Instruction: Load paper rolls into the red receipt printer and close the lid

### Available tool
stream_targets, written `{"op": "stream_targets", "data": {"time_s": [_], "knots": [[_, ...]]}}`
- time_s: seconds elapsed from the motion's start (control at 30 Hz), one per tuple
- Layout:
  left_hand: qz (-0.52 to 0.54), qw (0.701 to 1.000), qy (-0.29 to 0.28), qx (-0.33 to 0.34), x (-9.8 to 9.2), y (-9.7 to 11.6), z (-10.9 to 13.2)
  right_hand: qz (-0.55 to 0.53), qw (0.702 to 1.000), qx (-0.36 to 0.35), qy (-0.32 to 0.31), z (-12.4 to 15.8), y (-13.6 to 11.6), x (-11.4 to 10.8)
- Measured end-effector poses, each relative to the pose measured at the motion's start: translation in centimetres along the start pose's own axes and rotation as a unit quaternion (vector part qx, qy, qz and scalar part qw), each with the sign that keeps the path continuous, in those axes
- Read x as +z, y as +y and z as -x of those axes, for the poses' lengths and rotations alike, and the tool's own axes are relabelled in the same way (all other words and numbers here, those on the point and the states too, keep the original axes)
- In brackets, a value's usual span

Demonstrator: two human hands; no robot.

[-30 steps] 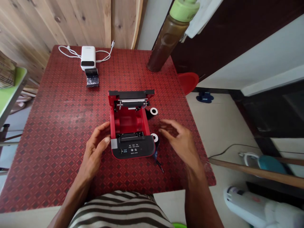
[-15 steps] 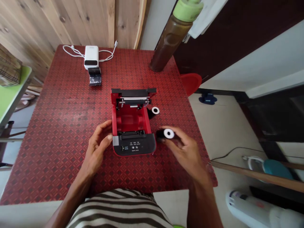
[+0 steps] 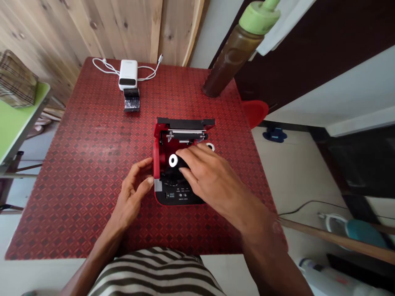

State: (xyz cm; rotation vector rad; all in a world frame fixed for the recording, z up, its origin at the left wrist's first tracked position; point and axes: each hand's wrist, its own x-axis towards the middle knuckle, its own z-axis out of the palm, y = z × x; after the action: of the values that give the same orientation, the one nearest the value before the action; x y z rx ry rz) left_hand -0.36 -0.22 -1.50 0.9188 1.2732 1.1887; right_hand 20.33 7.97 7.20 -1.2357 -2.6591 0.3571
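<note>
A small red and black printer (image 3: pixel 160 148) sits open in the middle of the red patterned table (image 3: pixel 92 164), its lid (image 3: pixel 185 122) tipped back. My right hand (image 3: pixel 206 176) is over the printer's open bay, fingers closed round a black roll with a white core (image 3: pixel 173 160). My left hand (image 3: pixel 135 193) rests against the printer's left side, thumb and fingers pressed on its front corner. A second roll (image 3: pixel 210 146) peeks out just right of the printer, mostly hidden by my right hand.
At the table's far end lie a white power bank (image 3: pixel 128 74) with a white cable (image 3: pixel 148 73) and a small black device (image 3: pixel 131 100). A tall brown bottle with a green cap (image 3: pixel 234 53) stands at the far right corner. A red stool (image 3: pixel 255 112) is beyond the right edge.
My right hand picked a roll up from the table right of the printer and carried it left over the open bay. The left hand stayed at the printer's side.
</note>
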Motion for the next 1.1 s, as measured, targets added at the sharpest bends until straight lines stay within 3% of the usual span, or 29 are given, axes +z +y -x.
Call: {"op": "stream_targets", "data": {"time_s": [0.1,0.2,0.37,0.5,0.7,0.9,1.1], "knots": [[-0.004,1.0,-0.006,0.006,0.0,0.1,0.0,0.054,0.998,0.002,-0.039,-1.2,-0.5,1.0],[-0.005,1.0,-0.008,0.001,0.1,0.2,0.0,0.077,0.996,0.008,-0.041,-2.2,-0.4,1.7],[-0.008,1.0,-0.007,-0.013,0.2,0.5,0.1,0.053,0.996,0.007,-0.076,-3.5,1.1,2.9],[-0.004,1.0,-0.011,-0.016,0.2,0.6,0.1,0.022,0.998,-0.006,-0.056,-3.7,1.9,3.4],[-0.009,1.0,-0.006,-0.02,0.3,0.7,0.1,-0.068,0.997,0.009,-0.046,-2.5,1.6,2.2],[-0.017,1.0,-0.01,-0.012,0.2,0.6,0.1,-0.151,0.985,-0.074,0.029,0.7,2.4,0.0],[-0.017,1.0,0.0,0.005,0.1,0.3,0.0,-0.149,0.986,-0.077,0.024,0.6,2.4,0.5]]}}
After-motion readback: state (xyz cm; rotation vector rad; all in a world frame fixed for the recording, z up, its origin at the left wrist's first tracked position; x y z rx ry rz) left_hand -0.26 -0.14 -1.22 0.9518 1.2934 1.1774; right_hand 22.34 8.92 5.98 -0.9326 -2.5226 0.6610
